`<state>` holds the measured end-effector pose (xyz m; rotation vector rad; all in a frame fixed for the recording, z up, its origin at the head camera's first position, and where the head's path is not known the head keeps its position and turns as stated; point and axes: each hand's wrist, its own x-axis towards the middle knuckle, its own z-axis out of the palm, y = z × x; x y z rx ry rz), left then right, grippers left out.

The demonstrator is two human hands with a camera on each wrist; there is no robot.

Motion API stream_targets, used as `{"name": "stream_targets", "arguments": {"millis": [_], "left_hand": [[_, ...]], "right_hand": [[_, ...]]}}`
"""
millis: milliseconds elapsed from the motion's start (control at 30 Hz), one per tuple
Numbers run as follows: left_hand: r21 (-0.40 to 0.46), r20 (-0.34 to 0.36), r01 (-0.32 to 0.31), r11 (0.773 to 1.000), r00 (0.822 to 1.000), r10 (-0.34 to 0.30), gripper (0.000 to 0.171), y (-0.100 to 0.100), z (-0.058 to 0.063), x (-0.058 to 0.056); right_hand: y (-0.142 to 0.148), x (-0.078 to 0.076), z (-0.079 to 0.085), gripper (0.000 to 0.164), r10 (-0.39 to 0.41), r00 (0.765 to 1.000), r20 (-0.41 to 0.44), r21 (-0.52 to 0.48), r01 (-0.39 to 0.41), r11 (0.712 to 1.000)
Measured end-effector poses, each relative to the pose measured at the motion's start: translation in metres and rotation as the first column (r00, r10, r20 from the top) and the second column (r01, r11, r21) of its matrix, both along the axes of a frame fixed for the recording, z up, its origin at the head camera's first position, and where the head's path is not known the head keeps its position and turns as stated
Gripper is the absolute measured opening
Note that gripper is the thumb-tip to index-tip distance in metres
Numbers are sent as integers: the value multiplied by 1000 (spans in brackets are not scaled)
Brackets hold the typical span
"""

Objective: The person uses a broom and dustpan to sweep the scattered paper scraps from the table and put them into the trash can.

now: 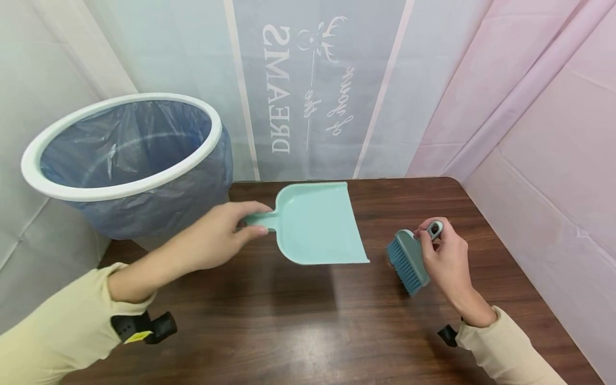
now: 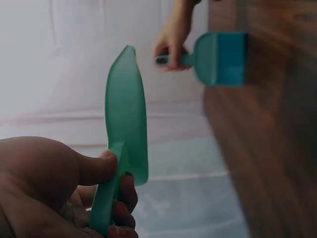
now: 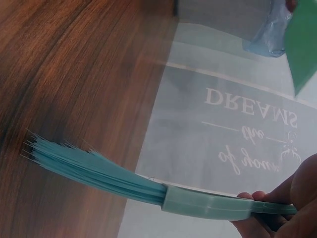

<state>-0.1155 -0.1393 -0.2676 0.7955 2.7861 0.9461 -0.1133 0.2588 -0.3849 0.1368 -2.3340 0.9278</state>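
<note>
My left hand grips the short handle of a mint-green dustpan, held above the table with its straight lip facing right. In the left wrist view the dustpan shows edge-on, thumb on one side of its handle and fingers curled round the other. On the right, my right hand holds a small hand brush by its looped handle. Its blue-green bristles point down toward the table in the right wrist view. Dustpan and brush are apart. I cannot tell whether the bristles touch the wood.
A bin with a white rim and a blue plastic liner stands at the left, behind my left forearm. Beneath both hands lies a dark brown wooden table. Printed cloth hangs along the back, with pale cloth at both sides.
</note>
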Motion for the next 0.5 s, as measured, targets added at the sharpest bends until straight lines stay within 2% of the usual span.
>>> {"name": "stream_targets", "arguments": {"millis": [133, 300, 500], "left_hand": [[38, 55, 19, 999, 998, -21, 26, 13, -28, -2], [64, 156, 22, 998, 987, -32, 27, 27, -59, -1], [58, 186, 28, 998, 982, -39, 26, 38, -94, 1]], "right_hand": [[0, -1, 0, 5, -1, 1000, -1, -1, 1, 1000], [1, 0, 0, 5, -9, 1000, 0, 0, 9, 1000], [1, 0, -1, 5, -10, 1000, 7, -2, 10, 1000]]}}
